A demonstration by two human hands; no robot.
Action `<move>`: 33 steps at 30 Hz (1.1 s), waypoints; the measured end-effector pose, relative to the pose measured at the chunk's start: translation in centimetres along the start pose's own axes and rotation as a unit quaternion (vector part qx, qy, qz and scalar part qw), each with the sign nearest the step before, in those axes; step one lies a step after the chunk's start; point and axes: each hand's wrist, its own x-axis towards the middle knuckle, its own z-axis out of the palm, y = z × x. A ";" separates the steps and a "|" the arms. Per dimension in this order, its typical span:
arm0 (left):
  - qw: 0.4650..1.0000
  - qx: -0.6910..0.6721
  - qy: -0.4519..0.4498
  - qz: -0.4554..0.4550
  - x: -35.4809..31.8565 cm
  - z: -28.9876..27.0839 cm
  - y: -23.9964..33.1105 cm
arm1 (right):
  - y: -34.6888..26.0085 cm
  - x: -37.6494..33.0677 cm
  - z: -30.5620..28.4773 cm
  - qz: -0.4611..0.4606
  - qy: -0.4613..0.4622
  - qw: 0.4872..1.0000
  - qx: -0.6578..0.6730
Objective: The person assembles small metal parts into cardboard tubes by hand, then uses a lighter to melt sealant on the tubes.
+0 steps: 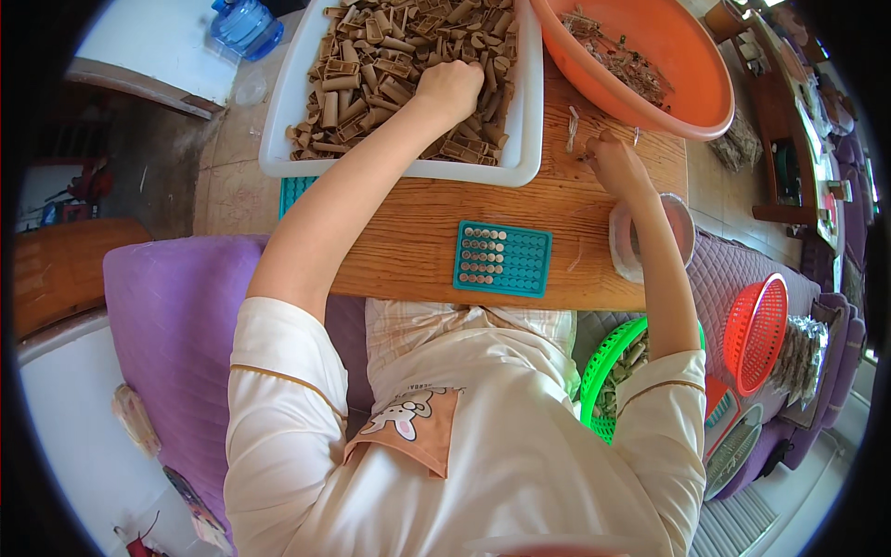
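1. I see a teal tray [530,253] on the wooden table [408,227], its left part filled with small round pieces [483,256].
2. Beyond the tray, the left hand [452,90] is curled down among brown pieces [357,70] in a white bin [530,102]; I can't tell whether it grips one.
3. Beyond the tray and rightward, the right hand [615,165] has its fingers bunched near pale strips [572,128]; what they pinch, if anything, I can't make out.
4. Farther from the tray, past that hand, stands an orange basin [691,56].
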 end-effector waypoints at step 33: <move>0.498 -0.847 0.184 0.007 -21.1 -2.9 11.0 | -16.1 -14.5 -5.5 -0.112 0.286 0.872 0.381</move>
